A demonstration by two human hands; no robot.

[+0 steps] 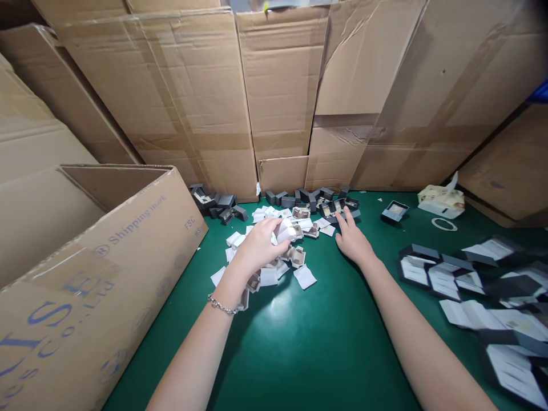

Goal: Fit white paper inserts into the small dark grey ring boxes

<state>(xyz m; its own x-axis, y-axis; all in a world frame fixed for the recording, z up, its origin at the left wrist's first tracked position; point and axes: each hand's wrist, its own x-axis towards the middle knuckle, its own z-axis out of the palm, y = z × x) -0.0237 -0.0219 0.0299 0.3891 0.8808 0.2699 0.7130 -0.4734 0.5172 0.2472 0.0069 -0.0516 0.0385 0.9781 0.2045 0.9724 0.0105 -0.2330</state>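
Note:
My left hand point(262, 242), a chain bracelet on its wrist, is over a loose pile of white and greyish inserts point(269, 276). Its thumb and fingers close round a white insert point(286, 230). My right hand point(353, 238) reaches forward with fingers stretched and apart. Its fingertips are at an opened small black box point(329, 211), by the near side of a cluster of small black boxes point(302, 197). Whether they touch it, I cannot tell. Flat white squares point(305, 277) lie around the pile.
A large cardboard carton point(128, 257) stands open at the left. More black boxes point(225, 202) lie beside it. On the right are several open black boxes with white linings point(440, 277), a single open box point(394, 212), a tissue pack point(442, 201) and a white ring point(444, 224). Cardboard walls point(282, 85) back the green table point(299, 354).

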